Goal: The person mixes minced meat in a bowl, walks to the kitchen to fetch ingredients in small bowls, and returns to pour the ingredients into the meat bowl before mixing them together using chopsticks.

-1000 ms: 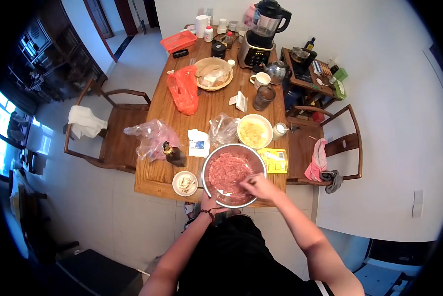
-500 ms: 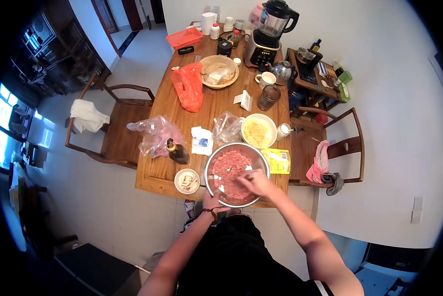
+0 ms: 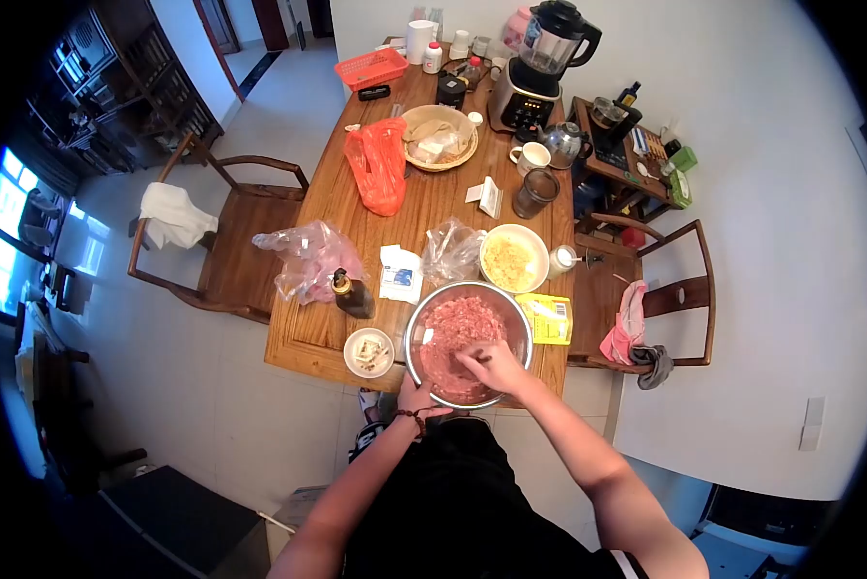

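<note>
A large metal bowl (image 3: 525,333) of pink minced meat (image 3: 450,333) stands at the table's near edge. My left hand (image 3: 418,396) grips the bowl's near left rim, thumb and fingers around the edge. Inside the bowl, at the right, my right hand (image 3: 491,367) is closed over the meat; a small dark bit shows at the fingers, but what they hold is too hidden to name. Beside the bowl are a small white dish (image 3: 368,353), a dark bottle (image 3: 353,297), a yellow packet (image 3: 550,319) and a white bowl of yellow food (image 3: 512,259).
Clear plastic bags (image 3: 318,262), a white-and-blue packet (image 3: 400,274), a red bag (image 3: 377,166) and a woven basket (image 3: 467,154) lie farther back. A blender (image 3: 530,82), mug (image 3: 530,157) and dark cup (image 3: 536,193) stand at the right. Wooden chairs (image 3: 236,241) flank the table.
My right hand has shifted slightly lower and to the right within the bowl, moving through the meat. My left hand stays on the rim. The whole view has shifted a little.
</note>
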{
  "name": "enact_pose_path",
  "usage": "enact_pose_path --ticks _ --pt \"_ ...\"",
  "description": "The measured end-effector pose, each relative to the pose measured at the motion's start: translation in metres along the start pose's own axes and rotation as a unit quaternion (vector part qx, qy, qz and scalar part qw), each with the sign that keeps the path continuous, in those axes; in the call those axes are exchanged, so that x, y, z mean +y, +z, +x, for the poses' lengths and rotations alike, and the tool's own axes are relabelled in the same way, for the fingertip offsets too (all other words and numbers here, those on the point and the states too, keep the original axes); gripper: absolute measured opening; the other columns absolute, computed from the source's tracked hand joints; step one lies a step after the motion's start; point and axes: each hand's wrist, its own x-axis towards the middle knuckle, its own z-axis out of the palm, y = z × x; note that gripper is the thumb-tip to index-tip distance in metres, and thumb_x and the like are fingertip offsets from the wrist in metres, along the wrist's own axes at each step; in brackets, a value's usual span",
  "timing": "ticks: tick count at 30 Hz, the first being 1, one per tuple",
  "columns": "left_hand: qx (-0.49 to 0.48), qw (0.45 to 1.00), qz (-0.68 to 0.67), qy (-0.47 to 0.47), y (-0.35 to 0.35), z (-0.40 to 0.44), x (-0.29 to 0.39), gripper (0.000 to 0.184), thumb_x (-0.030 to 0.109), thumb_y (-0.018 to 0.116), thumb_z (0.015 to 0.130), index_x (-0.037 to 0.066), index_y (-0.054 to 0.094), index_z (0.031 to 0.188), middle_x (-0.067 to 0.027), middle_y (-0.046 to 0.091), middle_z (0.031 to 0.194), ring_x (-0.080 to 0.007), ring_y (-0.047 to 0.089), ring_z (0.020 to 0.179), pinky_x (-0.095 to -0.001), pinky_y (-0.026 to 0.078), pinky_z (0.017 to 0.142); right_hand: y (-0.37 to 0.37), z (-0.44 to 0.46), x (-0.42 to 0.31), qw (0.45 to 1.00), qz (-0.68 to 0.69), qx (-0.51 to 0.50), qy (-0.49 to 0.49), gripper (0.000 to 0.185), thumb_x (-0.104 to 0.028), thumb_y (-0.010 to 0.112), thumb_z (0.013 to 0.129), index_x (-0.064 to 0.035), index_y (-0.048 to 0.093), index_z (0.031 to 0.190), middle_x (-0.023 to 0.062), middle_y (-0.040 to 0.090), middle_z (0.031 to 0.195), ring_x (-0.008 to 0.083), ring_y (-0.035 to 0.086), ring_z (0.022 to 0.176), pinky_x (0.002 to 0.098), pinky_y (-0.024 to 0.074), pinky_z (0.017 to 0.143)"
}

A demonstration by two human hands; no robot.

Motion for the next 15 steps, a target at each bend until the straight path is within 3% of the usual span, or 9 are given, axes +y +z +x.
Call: enact_pose_path --ticks 2,5,9,12,15 --pt "0.001 1.0 0.009 -0.006 -0.004 0.0 0.001 0.049 0.007 0.044 0.106 0.021 0.033 0.151 -0.0168 0.053 0.144 -0.0414 0.07 0.109 -0.0584 0.065 0.08 0.002 0.026 -0.01 0.991 0.009 0.124 -0.05 0.016 -0.013 0.069 0.095 0.0018 0.076 0.095 0.0198 0.075 0.091 0.0328 0.074 0.083 0.0392 0.0584 0.076" --pt "0.002 1.0 -0.015 -0.017 -0.003 0.0 0.001 0.05 0.009 0.048 0.106 0.024 0.031 0.15 -0.0138 0.049 0.147 -0.0418 0.067 0.113 -0.0589 0.065 0.08 -0.029 0.034 0.014 0.983 -0.078 0.166 0.013 0.016 -0.012 0.069 0.095 0.0021 0.076 0.096 0.0197 0.075 0.094 0.0353 0.073 0.084 0.0389 0.0588 0.077" --pt "0.006 1.0 -0.016 -0.019 -0.002 -0.004 0.004 0.047 0.009 0.045 0.107 0.023 0.032 0.15 -0.0146 0.047 0.149 -0.0416 0.067 0.114 -0.0573 0.066 0.08 -0.042 -0.004 0.032 0.987 -0.088 0.089 0.098 0.019 -0.016 0.07 0.096 0.002 0.076 0.096 0.0195 0.075 0.092 0.0361 0.074 0.079 0.0412 0.0593 0.073" --pt "-0.017 1.0 -0.01 -0.01 -0.007 -0.005 -0.001 0.047 0.009 0.044 0.107 0.022 0.032 0.15 -0.0149 0.048 0.148 -0.0408 0.067 0.114 -0.0552 0.066 0.078 -0.002 -0.002 0.003 1.0 -0.024 0.002 -0.003 0.014 -0.01 0.071 0.094 0.0027 0.077 0.094 0.0185 0.076 0.091 0.03 0.075 0.081 0.037 0.06 0.074" --pt "-0.022 1.0 -0.005 -0.008 -0.004 -0.006 0.002 0.047 0.009 0.045 0.106 0.021 0.032 0.15 -0.0159 0.05 0.146 -0.0397 0.068 0.113 -0.0532 0.067 0.077 0.007 0.028 0.004 0.993 0.005 0.101 -0.056 0.014 -0.012 0.071 0.094 0.0005 0.076 0.097 0.018 0.075 0.096 0.0359 0.073 0.085 0.04 0.0587 0.077"
